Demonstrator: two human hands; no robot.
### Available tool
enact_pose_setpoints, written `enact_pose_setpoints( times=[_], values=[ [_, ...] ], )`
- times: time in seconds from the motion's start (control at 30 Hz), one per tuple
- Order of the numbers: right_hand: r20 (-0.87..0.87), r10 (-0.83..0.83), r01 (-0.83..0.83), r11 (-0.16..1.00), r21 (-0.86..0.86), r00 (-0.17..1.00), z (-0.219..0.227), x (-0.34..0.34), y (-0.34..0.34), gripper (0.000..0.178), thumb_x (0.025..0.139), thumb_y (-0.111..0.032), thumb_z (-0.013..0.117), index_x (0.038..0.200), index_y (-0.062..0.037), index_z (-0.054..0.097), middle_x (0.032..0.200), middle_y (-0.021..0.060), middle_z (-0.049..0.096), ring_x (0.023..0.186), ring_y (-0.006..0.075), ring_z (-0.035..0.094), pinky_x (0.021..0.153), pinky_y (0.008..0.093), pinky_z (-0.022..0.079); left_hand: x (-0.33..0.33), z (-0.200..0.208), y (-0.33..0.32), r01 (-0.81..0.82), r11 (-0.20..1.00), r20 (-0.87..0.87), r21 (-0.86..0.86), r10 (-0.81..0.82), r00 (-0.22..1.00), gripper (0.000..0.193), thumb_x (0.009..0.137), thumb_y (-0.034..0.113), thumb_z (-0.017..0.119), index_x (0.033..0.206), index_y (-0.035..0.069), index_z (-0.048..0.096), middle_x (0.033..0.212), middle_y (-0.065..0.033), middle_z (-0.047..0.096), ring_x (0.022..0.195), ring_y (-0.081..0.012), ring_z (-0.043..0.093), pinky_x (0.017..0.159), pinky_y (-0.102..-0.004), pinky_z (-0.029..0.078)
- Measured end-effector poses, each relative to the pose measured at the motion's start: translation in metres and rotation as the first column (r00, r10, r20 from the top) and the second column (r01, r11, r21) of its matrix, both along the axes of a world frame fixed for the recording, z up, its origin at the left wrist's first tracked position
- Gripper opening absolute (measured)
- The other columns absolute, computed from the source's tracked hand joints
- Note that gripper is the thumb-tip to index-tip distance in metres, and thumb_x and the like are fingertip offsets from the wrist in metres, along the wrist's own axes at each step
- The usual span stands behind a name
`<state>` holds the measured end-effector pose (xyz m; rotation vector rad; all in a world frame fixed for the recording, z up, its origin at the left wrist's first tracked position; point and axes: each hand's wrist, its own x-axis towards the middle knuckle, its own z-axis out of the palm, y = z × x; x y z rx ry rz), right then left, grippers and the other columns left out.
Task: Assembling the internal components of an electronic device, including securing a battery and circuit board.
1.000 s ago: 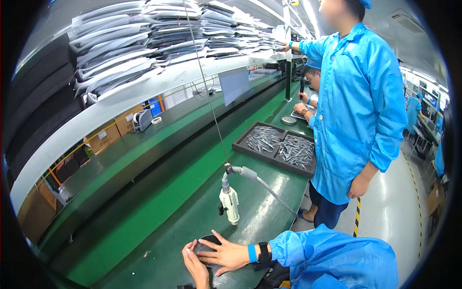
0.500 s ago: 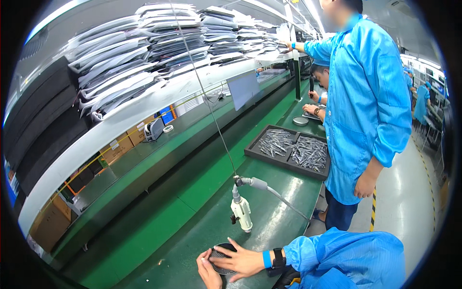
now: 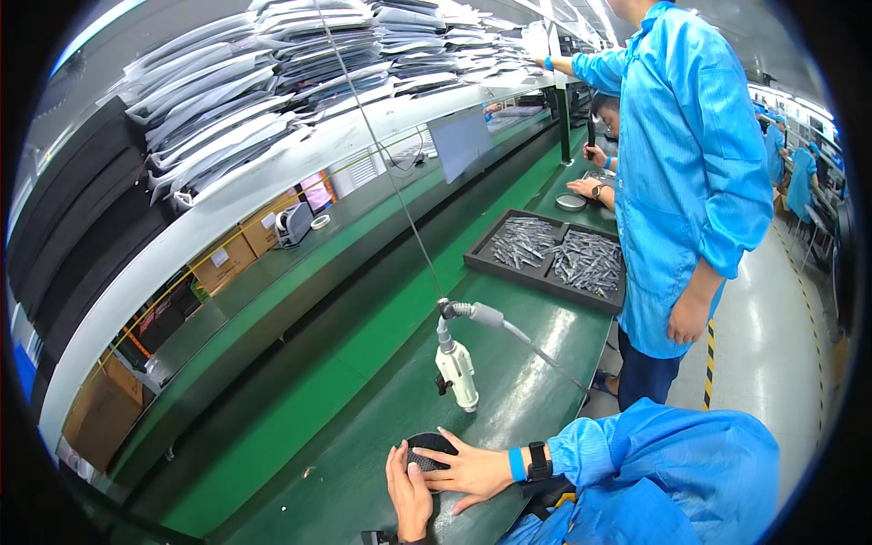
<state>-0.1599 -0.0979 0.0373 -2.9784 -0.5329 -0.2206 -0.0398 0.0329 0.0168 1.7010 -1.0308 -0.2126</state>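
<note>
Black mesh disc (image 3: pixel 429 447), round, partly covered by fingers, sits on the green table (image 3: pixel 363 427) at 6 o'clock in the view; that's the piece being handled. Hands are together on it. Left hand (image 3: pixel 411 497) comes in at the disc's 7 o'clock, fingers nearly straight along its left rim; can't tell if it grips or just steadies. Right hand (image 3: pixel 477 470) comes from 4 o'clock, fingers spread out over the disc's top. Right wrist has a blue band (image 3: pixel 517 464) and a black watch (image 3: pixel 539 461); sleeve is blue.

Pale handheld tool (image 3: pixel 460 377) hangs near the disc, between its 12 and 1 o'clock, nose down, on a thin cable (image 3: pixel 386 168), grey hose (image 3: pixel 536 348) running off toward 4 o'clock of the tool. Farther out at 1 o'clock: dark tray (image 3: pixel 509 273), two compartments, both heaped with small grey parts (image 3: pixel 522 243). Round pale lid (image 3: pixel 570 202) beyond it.

Standing person in a blue coat (image 3: pixel 686 163) at the view's 2 o'clock, one arm out to the shelf; seated co-worker's hand (image 3: pixel 586 187) beyond the tray. Stacked packets (image 3: pixel 327 73) on the upper shelf at 11 o'clock, black slabs (image 3: pixel 82 245) at 9, cardboard box (image 3: pixel 104 404) at 8.
</note>
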Motion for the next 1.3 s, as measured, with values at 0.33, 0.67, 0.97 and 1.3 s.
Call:
enact_pose_setpoints(
  times=[0.33, 0.67, 0.97, 1.3],
  values=[
    [0.057, -0.013, 0.013, 1.000, -0.009, 0.998, -0.005, -0.009, -0.023, 0.061, 0.088, -0.053, 0.049, 0.134, -0.0130, 0.046, 0.144, 0.0006, 0.038, 0.141, 0.0328, 0.013, 0.102, 0.0719, 0.011, 0.001, -0.001, -0.002, -0.022, 1.000, 0.063, -0.001, 0.022, 0.998, 0.038, 0.096, 0.020, 0.039, 0.124, -0.004, 0.047, 0.129, -0.0214, 0.050, 0.123, -0.0343, 0.046, 0.104, -0.0404, 0.035],
    [0.008, 0.128, -0.126, 0.965, 0.232, 0.992, -0.001, -0.005, -0.031, 0.048, 0.088, -0.048, 0.053, 0.118, -0.0105, 0.061, 0.132, -0.0011, 0.052, 0.140, 0.0342, 0.017, 0.104, 0.0708, 0.009, 0.002, -0.001, -0.002, -0.060, 0.998, -0.040, -0.021, 0.059, 0.997, 0.035, 0.097, 0.020, 0.039, 0.122, -0.002, 0.050, 0.122, -0.0207, 0.055, 0.113, -0.0335, 0.054, 0.098, -0.0397, 0.040],
    [0.121, 0.226, -0.252, 0.922, 0.293, 0.967, -0.008, 0.001, -0.027, 0.051, 0.085, -0.047, 0.057, 0.116, -0.0069, 0.062, 0.127, 0.0021, 0.056, 0.138, 0.0360, 0.021, 0.105, 0.0705, 0.006, -0.002, -0.007, -0.001, -0.080, 0.994, -0.105, -0.069, 0.072, 0.992, 0.036, 0.097, 0.019, 0.036, 0.119, -0.005, 0.050, 0.121, -0.0212, 0.057, 0.112, -0.0338, 0.055, 0.097, -0.0396, 0.040],
    [0.235, 0.237, -0.300, 0.910, 0.287, 0.943, 0.000, 0.007, -0.013, 0.054, 0.084, -0.044, 0.058, 0.120, -0.0037, 0.057, 0.126, 0.0085, 0.055, 0.136, 0.0374, 0.024, 0.106, 0.0685, 0.010, -0.012, 0.026, 0.003, -0.057, 0.998, -0.130, 0.016, 0.059, 0.990, 0.042, 0.099, 0.029, 0.036, 0.122, -0.002, 0.052, 0.118, -0.0213, 0.057, 0.109, -0.0337, 0.055, 0.093, -0.0389, 0.042]
  ],
)
